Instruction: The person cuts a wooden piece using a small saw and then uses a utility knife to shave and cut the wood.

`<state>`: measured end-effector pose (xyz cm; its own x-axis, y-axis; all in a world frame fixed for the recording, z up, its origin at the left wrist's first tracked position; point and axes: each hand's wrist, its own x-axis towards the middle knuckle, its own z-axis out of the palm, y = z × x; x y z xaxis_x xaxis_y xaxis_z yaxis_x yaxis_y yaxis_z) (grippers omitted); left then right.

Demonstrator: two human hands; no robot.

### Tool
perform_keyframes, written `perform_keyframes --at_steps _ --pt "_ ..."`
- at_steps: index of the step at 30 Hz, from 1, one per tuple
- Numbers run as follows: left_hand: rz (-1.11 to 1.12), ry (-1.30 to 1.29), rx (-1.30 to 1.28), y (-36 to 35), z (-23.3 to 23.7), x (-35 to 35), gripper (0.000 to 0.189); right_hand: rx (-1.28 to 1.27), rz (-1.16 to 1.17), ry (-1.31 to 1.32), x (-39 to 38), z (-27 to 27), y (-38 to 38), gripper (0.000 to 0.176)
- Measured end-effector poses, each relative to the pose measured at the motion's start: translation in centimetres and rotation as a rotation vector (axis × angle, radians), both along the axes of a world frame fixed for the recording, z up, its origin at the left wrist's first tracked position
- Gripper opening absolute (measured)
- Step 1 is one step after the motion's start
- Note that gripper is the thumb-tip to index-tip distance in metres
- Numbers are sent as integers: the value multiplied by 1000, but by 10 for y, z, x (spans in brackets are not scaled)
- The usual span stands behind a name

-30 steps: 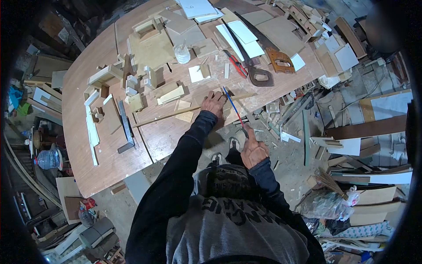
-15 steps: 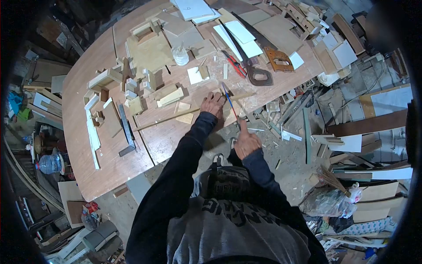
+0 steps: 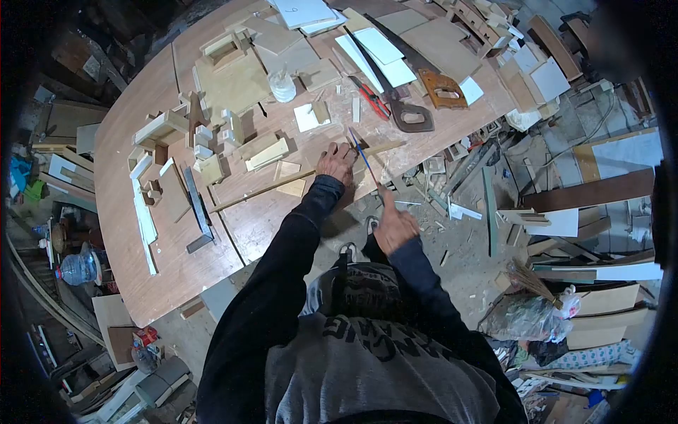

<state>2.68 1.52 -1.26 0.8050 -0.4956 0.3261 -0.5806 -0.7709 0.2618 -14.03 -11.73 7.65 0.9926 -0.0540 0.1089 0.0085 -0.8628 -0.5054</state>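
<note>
My left hand (image 3: 336,164) presses down on a long thin wooden strip (image 3: 261,191) that lies slantwise across the table near its front edge. Its fingers are curled over the strip. In my right hand (image 3: 395,226) is the handle end of a slim saw (image 3: 365,160), with blue and red along its length. The saw crosses the strip just right of my left fingers, its tip pointing away from me. Under the strip lies a small pale wood piece (image 3: 290,178). The cut point itself is too small to make out.
Beyond my hands lie red-handled pliers (image 3: 374,100), a dark-handled handsaw (image 3: 412,117) and a wooden-handled saw (image 3: 443,90). A plastic cup (image 3: 282,86) stands mid-table. To the left are a try square (image 3: 198,206) and several wood blocks. Offcuts litter the floor at right.
The whole view has shifted slightly, so the table's things sit a little further left and up. Both hands keep their holds, with the saw still across the strip.
</note>
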Motion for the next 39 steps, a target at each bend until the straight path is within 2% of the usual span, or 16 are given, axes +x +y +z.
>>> perform_keyframes --at_steps 1,3,4,7,8,9,11,12,14,17,23,27,28,31,32,39 --pt "12 36 -5 3 4 1 29 4 2 -2 -1 0 1 64" --pt "15 -113 -28 2 -4 6 27 223 -71 319 4 4 0 64" --pt "13 -84 8 2 -4 3 26 1 -21 255 -3 37 1 62" --pt "21 -64 24 0 6 -3 27 -34 -63 340 4 35 2 62" --pt "17 16 28 -1 18 -5 27 -83 80 13 2 -26 -5 60" --pt "16 88 36 1 26 -6 27 -79 82 15 -2 -22 -1 60" --pt "32 9 -22 1 11 5 27 146 -5 73 4 9 3 60" --pt "36 21 -12 1 6 3 27 130 3 336 3 39 0 66" --pt "28 -62 10 1 -12 6 29 98 -41 333 4 50 1 61" --pt "21 148 60 3 12 2 33 59 -70 240 3 13 0 57" --pt "-4 7 18 4 6 2 32 43 -35 148 -11 41 -3 60" --pt "-11 -111 7 5 -5 4 24 24 -31 410 15 8 2 72" --pt "-13 -132 -8 4 -3 5 22 3 -5 257 3 13 0 68" --pt "-4 -52 10 4 -1 3 23 37 -17 404 -9 39 -4 67" --pt "-8 -41 9 3 -5 1 23 -32 -91 320 2 29 3 57" --pt "-6 -75 6 4 -7 10 26 14 10 46 -17 -34 -13 53"
